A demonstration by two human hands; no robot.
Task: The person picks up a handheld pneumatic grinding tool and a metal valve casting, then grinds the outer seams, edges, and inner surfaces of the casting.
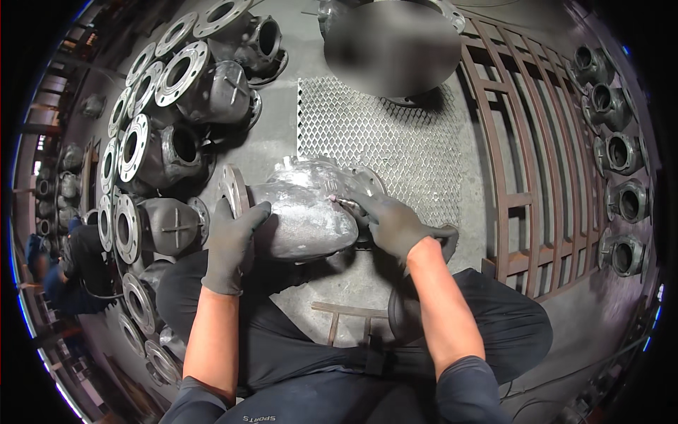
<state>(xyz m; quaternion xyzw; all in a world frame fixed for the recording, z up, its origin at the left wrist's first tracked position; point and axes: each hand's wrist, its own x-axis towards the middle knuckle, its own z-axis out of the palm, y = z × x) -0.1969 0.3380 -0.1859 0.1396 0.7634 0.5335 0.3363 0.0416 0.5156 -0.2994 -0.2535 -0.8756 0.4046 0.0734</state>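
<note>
A silvery grey valve body casting [304,212] lies on its side in front of me, with a round flange [236,189] at its left end. My left hand [233,244], in a grey glove, is closed round the lower part of that flange, its thumb on the casting's side. In my gloved right hand [395,222] is a slim tool that looks like a die grinder [344,203]. Its thin tip touches the casting's upper surface, right of the middle. Most of the tool's body is hidden by my fingers. What supports the casting underneath is mostly hidden.
Flanged castings [131,148] stand stacked along the left. A metal mesh panel [395,152] lies beyond the casting, with a brown metal rack [508,141] right of it. Several castings [621,152] line the far right. A blurred oval covers something at the top. Another person [88,261] is at far left.
</note>
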